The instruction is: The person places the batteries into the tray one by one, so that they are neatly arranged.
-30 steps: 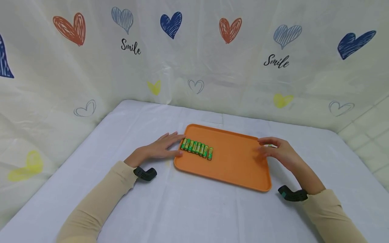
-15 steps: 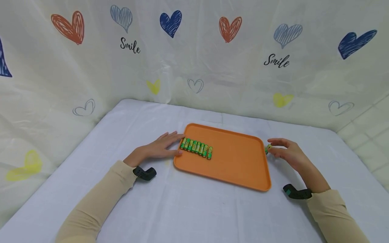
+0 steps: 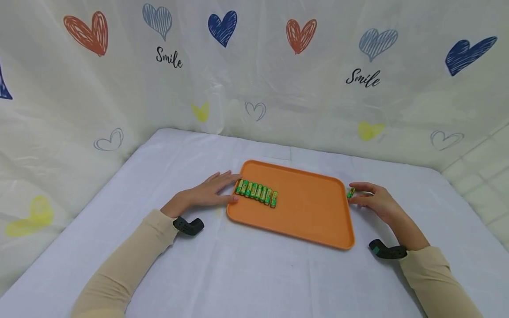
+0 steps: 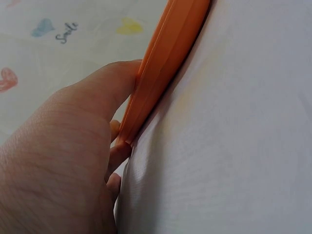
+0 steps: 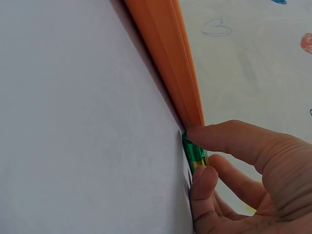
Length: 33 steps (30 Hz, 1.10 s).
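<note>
The orange tray [image 3: 306, 212] lies on the table with a slanted row of several green-and-yellow batteries [image 3: 259, 192] near its left side. My left hand [image 3: 207, 191] is at the tray's left rim, fingers spread; in the left wrist view its thumb [image 4: 117, 83] touches the tray's outer wall. Just outside the right rim, my right hand [image 3: 374, 201] pinches a single battery [image 3: 351, 193] between thumb and fingers. The right wrist view shows this battery [image 5: 196, 152] down at the cloth beside the tray's wall [image 5: 170, 58], partly hidden by the fingers.
A white cloth [image 3: 254, 282] covers the table. Behind it hangs a pale curtain [image 3: 262, 79] printed with hearts and the word "Smile". Black wrist devices [image 3: 188, 226] sit on both arms. The tray's raised rim [image 3: 294, 170] runs all the way round.
My right hand has moved from over the tray's right rim to the cloth just outside it, and the battery there now shows between thumb and fingers. The left hand stays at the left rim.
</note>
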Tool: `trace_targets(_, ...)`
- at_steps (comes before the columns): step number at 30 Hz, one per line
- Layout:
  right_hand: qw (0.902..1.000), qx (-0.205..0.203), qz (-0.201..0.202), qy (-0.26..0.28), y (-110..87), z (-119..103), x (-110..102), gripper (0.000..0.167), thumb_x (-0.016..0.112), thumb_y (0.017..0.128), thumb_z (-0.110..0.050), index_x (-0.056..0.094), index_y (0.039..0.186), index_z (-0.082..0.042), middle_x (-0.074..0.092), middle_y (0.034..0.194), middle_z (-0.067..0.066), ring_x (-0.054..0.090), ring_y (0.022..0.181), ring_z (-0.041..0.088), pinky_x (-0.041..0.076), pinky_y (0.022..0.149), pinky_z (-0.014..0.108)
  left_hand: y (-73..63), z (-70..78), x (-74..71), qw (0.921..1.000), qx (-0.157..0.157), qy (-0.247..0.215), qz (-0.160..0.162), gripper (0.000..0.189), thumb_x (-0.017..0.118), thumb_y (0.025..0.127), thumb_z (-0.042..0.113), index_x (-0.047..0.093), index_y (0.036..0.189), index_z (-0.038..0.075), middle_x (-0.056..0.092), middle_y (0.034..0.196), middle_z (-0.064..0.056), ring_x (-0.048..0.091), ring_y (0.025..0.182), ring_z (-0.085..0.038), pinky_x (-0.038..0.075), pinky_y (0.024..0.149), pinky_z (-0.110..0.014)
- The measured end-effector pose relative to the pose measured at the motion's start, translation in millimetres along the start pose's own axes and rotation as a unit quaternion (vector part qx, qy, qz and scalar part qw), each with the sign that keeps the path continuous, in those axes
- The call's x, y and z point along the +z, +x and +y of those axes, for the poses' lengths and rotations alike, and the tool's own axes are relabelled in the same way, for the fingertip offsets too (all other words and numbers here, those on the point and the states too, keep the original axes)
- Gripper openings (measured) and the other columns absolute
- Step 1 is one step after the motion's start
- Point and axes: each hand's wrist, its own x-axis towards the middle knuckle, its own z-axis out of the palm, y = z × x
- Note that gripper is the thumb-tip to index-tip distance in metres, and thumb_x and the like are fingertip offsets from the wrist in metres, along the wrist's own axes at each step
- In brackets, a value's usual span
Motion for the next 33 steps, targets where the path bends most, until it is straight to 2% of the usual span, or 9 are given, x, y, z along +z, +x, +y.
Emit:
trace_targets(3, 0.9999, 0.001, 0.000, -0.010, 1.2, -0.9, 0.0, 0.066, 0.073, 0.088, -0.016, 0.042, 0.141, 0.008, 0.060, 0.097, -0.014, 0.057, 0.072, 0.007, 0.046, 0.064, 0.024, -0.3, -0.8, -0.2, 1.0000, -0.001, 0.002, 0.000, 0.079, 0.055, 0.092, 0.060, 0.021, 0.157, 0.029, 0.019, 0.162, 0.006, 0.002, 0.151, -0.014, -0.005, 0.121, -0.041)
trace_targets(11, 0.9994, -0.001, 0.003, -0.034, 0.2, -7.4, -0.9, 0.065, 0.073, 0.088, -0.016, 0.043, 0.139, 0.009, 0.063, 0.085, -0.015, 0.055, 0.070, 0.007, 0.045, 0.062, 0.024, -2.3, -1.2, -2.1, 0.9999, 0.008, -0.001, 0.009, 0.078, 0.055, 0.093, 0.058, 0.021, 0.157, 0.027, 0.019, 0.162, 0.003, 0.003, 0.151, -0.017, -0.004, 0.121, -0.043)
trace_targets(16, 0.9992, 0.002, 0.006, -0.040, -3.8, -6.8, -0.2, 0.065, 0.072, 0.089, -0.021, 0.044, 0.140, 0.007, 0.065, 0.100, -0.012, 0.058, 0.078, 0.003, 0.048, 0.070, 0.021, -2.1, -2.3, -1.7, 0.9999, 0.008, 0.001, 0.010, 0.078, 0.055, 0.093, 0.057, 0.021, 0.157, 0.028, 0.019, 0.162, 0.006, 0.003, 0.151, -0.014, -0.004, 0.121, -0.040)
trace_targets(19, 0.9995, 0.004, 0.001, -0.030, -6.3, -6.2, 0.2, 0.067, 0.072, 0.090, -0.024, 0.043, 0.141, 0.007, 0.064, 0.113, -0.004, 0.059, 0.083, -0.001, 0.048, 0.075, 0.017, -2.0, -1.7, -2.0, 0.9999, 0.008, 0.002, 0.008, 0.078, 0.055, 0.093, 0.057, 0.022, 0.156, 0.028, 0.020, 0.162, 0.005, 0.003, 0.151, -0.015, -0.004, 0.121, -0.041)
trace_targets(24, 0.9984, 0.013, 0.004, -0.055, -9.6, -8.4, 0.0, 0.070, 0.074, 0.088, -0.032, 0.045, 0.142, 0.003, 0.061, 0.126, 0.006, 0.057, 0.087, -0.006, 0.046, 0.078, 0.014, -1.8, -1.3, -2.2, 0.9999, 0.012, -0.001, 0.000, 0.079, 0.055, 0.093, 0.057, 0.022, 0.157, 0.025, 0.020, 0.162, 0.001, 0.003, 0.151, -0.019, -0.004, 0.121, -0.044)
trace_targets(27, 0.9975, 0.013, 0.008, -0.070, -11.5, -11.5, 0.0, 0.071, 0.074, 0.088, -0.035, 0.046, 0.142, 0.001, 0.060, 0.128, 0.008, 0.057, 0.088, -0.009, 0.046, 0.085, 0.021, -1.6, -2.3, -1.9, 0.9999, 0.011, 0.003, -0.004, 0.080, 0.055, 0.093, 0.059, 0.021, 0.157, 0.025, 0.019, 0.162, 0.002, 0.003, 0.151, -0.018, -0.004, 0.121, -0.043)
trace_targets(31, 0.9977, 0.013, 0.009, -0.066, -14.3, -17.4, 1.6, 0.071, 0.074, 0.088, -0.036, 0.046, 0.143, 0.000, 0.060, 0.127, 0.007, 0.055, 0.088, -0.013, 0.043, 0.099, 0.040, -2.1, -2.9, -2.0, 0.9999, 0.012, 0.001, -0.002, 0.080, 0.055, 0.093, 0.058, 0.021, 0.157, 0.025, 0.020, 0.162, 0.002, 0.003, 0.151, -0.018, -0.004, 0.121, -0.044)
trace_targets(33, 0.9983, 0.013, 0.005, -0.057, -15.5, -20.4, 3.2, 0.071, 0.073, 0.088, -0.036, 0.045, 0.143, 0.000, 0.058, 0.130, 0.011, 0.055, 0.090, -0.012, 0.039, 0.104, 0.048, -2.1, -2.9, -2.0, 0.9999, 0.011, 0.000, -0.002, 0.080, 0.055, 0.092, 0.059, 0.020, 0.157, 0.026, 0.019, 0.162, 0.003, 0.002, 0.151, -0.017, -0.005, 0.121, -0.043)
